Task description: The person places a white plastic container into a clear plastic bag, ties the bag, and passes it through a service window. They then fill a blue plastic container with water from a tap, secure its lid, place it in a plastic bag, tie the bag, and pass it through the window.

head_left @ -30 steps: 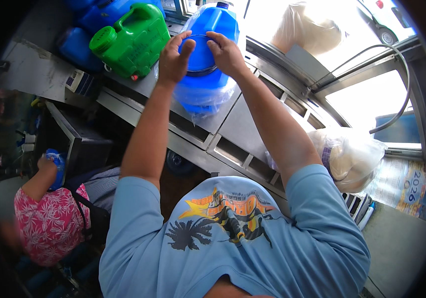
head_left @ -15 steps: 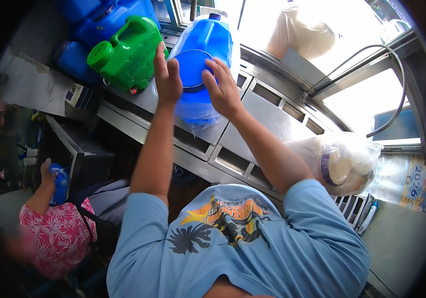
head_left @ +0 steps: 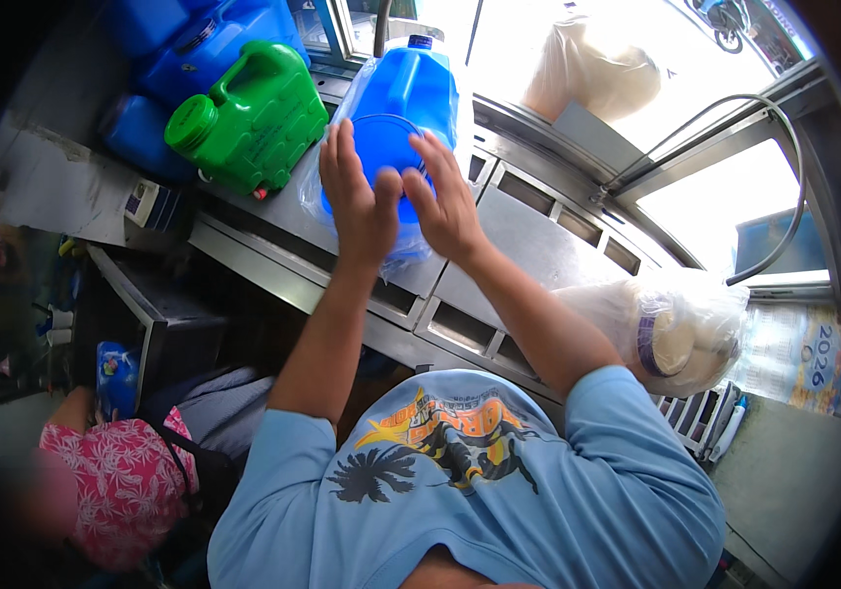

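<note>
A blue plastic jug [head_left: 417, 83] stands on the metal counter, with clear plastic wrap [head_left: 336, 116] around its sides. On its near side is a large round blue lid [head_left: 378, 147] with a thin dark rim. Over the lid's left part is my left hand [head_left: 357, 201], fingers stretched up and thumb pointing inward. Facing it, my right hand [head_left: 447, 201] lies at the lid's right edge, fingers straight and slightly apart. Both hands look open, the thumbs close together. Whether the palms touch the lid I cannot tell. A green jug [head_left: 259, 123] lies just left.
Several blue containers [head_left: 160, 74] crowd the far left. Bags of pale, round-looking contents sit on the right [head_left: 690, 329] and beyond the window opening [head_left: 592, 74]. A curved hose [head_left: 795, 167] hangs at right. A person in a pink patterned shirt [head_left: 111, 471] is at lower left.
My left hand has moved right and slightly down, closer to my right hand. My right hand has shifted slightly down. The other person's hand has dropped away from the blue item at left.
</note>
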Demonstrator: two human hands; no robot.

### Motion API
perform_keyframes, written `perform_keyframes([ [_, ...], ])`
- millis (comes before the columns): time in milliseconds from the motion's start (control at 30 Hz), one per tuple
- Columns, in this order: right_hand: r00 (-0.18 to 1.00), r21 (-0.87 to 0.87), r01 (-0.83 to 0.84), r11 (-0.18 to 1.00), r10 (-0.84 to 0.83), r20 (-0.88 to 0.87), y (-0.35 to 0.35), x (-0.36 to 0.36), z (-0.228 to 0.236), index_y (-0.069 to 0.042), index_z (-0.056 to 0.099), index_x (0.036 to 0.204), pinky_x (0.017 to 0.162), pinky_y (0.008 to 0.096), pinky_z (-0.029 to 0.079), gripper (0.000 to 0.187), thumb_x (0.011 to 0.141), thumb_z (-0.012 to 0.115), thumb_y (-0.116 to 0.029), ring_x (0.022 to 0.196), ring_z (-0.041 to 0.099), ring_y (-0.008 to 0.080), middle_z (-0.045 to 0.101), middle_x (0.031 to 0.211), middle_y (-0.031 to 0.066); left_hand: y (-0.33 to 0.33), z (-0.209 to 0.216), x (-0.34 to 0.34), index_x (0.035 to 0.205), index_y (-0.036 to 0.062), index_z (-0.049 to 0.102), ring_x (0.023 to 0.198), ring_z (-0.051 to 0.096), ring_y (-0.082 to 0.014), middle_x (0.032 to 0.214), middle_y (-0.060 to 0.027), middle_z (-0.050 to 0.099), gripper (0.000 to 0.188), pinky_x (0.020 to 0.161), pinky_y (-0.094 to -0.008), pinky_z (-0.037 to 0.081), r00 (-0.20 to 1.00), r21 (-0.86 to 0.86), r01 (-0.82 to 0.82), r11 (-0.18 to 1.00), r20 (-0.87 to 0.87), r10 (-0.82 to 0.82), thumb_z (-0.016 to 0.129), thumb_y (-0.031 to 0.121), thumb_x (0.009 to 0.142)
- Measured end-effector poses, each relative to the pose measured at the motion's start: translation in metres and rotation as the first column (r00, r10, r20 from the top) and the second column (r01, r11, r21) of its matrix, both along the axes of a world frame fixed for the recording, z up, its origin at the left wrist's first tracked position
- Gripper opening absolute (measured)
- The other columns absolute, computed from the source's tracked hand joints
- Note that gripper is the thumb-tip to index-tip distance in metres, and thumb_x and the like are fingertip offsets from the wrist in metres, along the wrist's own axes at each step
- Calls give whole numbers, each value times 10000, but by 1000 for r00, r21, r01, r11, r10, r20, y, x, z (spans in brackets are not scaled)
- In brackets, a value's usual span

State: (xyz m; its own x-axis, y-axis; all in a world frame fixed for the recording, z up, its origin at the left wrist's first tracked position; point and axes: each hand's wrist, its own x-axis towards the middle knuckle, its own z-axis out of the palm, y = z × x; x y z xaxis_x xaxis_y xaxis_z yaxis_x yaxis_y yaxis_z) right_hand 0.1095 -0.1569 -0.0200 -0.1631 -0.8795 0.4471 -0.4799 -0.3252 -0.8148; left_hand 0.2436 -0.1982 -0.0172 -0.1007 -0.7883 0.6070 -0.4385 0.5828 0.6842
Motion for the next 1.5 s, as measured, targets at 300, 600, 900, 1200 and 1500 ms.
perform_keyframes([
  [300, 992, -116, -108, 987, 100, -75, 43, -12, 17, -63, 580, 1297, 1114, 453, 370, 395, 1000, 545, -322, 1266, 529, 365, 581, 1320, 188, -124, 44, 13, 1360, -7, 550, 1322, 486, -397, 1390, -271, 526, 988, 1111, -441, 379, 968, 116, 89, 989, 223, -113, 446, 830, 846],
  [600, 885, 145, -351, 925, 278, 373, -46, -37, 15, -7, 499, 1417, 1114, 384, 374, 606, 1055, 399, -482, 1337, 498, 325, 546, 1406, 225, -16, 10, -2, 1459, 66, 439, 1358, 413, -432, 1451, -267, 451, 1182, 1131, -530, 341, 817, -130, -119, 984, 551, 172, 764, 789, 582],
  [900, 952, 194, -256, 947, 213, 218, -9, -40, 24, -32, 549, 1372, 1065, 406, 432, 603, 980, 557, -489, 1292, 542, 332, 559, 1379, 193, -64, 63, 35, 1502, 134, 408, 1444, 310, -431, 1547, -222, 359, 1148, 1172, -504, 299, 546, 176, 281, 943, 779, -309, 842, 644, 569],
  [1200, 988, 156, -129, 979, 140, -66, -29, -10, 21, -54, 459, 1453, 1138, 460, 344, 724, 944, 536, -562, 1407, 390, 405, 443, 1476, 259, -66, 62, 26, 1495, 103, 401, 1389, 376, -425, 1506, -247, 377, 1141, 1160, -483, 322, 573, 278, 246, 929, 731, -371, 829, 633, 580],
  [1500, 986, 192, -169, 967, 163, 48, -54, -20, 15, -42, 429, 1472, 1141, 442, 305, 777, 949, 503, -612, 1307, 502, 375, 554, 1389, 203, -37, 49, 1, 1498, 184, 411, 1402, 364, -389, 1542, -192, 341, 1048, 1138, -514, 336, 564, 207, 8, 978, 807, -176, 851, 537, 615],
])
